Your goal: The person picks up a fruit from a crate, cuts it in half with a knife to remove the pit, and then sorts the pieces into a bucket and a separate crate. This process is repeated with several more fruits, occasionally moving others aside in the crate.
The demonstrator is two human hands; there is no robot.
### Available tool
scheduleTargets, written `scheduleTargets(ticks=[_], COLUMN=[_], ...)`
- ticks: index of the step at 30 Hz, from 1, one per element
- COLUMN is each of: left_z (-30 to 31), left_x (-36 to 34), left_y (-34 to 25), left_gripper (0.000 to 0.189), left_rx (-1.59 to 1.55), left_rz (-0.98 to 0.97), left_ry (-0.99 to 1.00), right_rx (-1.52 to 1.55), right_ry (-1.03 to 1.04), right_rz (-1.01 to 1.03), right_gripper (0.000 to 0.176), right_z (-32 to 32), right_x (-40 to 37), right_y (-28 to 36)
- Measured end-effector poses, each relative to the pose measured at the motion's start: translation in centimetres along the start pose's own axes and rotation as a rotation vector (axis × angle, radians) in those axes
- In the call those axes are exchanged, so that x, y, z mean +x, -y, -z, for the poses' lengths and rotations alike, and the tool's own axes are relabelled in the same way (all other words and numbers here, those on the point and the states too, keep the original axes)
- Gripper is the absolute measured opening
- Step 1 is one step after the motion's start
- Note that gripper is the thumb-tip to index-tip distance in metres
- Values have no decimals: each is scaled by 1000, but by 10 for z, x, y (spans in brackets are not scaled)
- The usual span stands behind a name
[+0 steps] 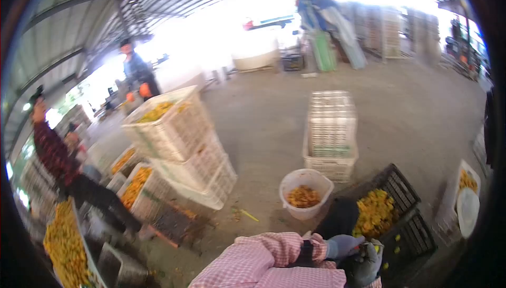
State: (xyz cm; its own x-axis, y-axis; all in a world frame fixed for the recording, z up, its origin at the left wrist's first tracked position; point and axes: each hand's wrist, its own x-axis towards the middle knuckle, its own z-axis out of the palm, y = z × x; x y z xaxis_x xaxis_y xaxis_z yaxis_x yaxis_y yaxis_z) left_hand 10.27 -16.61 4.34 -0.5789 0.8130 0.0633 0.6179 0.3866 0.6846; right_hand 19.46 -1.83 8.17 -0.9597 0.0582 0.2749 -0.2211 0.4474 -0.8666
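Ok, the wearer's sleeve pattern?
The sleeve is pink and white check, best seen in head view.

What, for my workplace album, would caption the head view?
Gloved hands meet beside yellow produce in a black crate, with a pale bucket and stacked white crates beyond.

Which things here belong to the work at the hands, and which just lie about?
At work:
- gloved left hand and right hand, held close together
- yellow-orange heap in a black slatted plastic crate
- perhaps the round white bucket

Lying about:
- tall stack of white plastic crates
- thin yellow strip on the floor
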Motion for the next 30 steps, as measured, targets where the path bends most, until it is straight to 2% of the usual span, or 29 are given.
scheduleTargets(ticks=[2,3,4,5,6,8,9,10,11,12,15,17,19,20,21,23,25,27,29,30], left_z=[-3,-8,-4,3,4,19,19,16,14,14,13,14,17,13,12,14,11,7,5,1], left_x=[4,2,2,5,6,10,11,14,17,19,34,42,46,47,48,51,51,57,58,59], left_y=[-3,2,-1,-10,-13,-35,-38,-38,-38,-39,-50,-66,-87,-91,-95,-101,-94,-85,-82,-89], left_gripper=[28,26,25,25,26,31,31,32,34,34,37,39,39,39,39,37,47,51,50,45], left_rx=[-149,-122,-42,-44,-47,-23,-23,-26,-31,-33,51,70,69,66,63,76,108,112,124,58], left_rz=[61,-73,-58,-1,-60,-19,-61,-81,-97,-131,-186,-159,-149,-131,-107,-118,-146,-114,-212,-251], left_ry=[-29,-53,25,97,103,181,220,188,152,180,203,148,198,159,115,124,106,137,129,70], right_rx=[1199,1171,1075,1094,988,1036,1060,1055,985,910,878,755,1091,1116,1107,1368,1347,1082,999,996], right_ry=[-264,-288,-315,-358,-391,-409,-381,-439,-436,-428,-488,-533,-673,-707,-737,-748,-742,-518,-554,-654], right_rz=[-503,-618,-653,-658,-634,-621,-632,-624,-512,-404,-272,-313,-271,-344,-338,-335,-336,-200,-174,-161], right_gripper=[30,31,31,28,25,28,30,30,32,34,35,35,25,22,22,31,33,32,31,31], right_z=[-8,-2,6,2,11,13,16,18,20,20,26,34,34,39,38,35,39,44,40,39], right_x=[-1,-3,0,-7,-7,-15,-21,-23,-24,-25,-27,-27,-22,-20,-20,-18,-20,-25,-24,-20], right_y=[12,19,41,17,39,21,20,18,15,13,10,14,23,30,28,21,26,37,25,23])
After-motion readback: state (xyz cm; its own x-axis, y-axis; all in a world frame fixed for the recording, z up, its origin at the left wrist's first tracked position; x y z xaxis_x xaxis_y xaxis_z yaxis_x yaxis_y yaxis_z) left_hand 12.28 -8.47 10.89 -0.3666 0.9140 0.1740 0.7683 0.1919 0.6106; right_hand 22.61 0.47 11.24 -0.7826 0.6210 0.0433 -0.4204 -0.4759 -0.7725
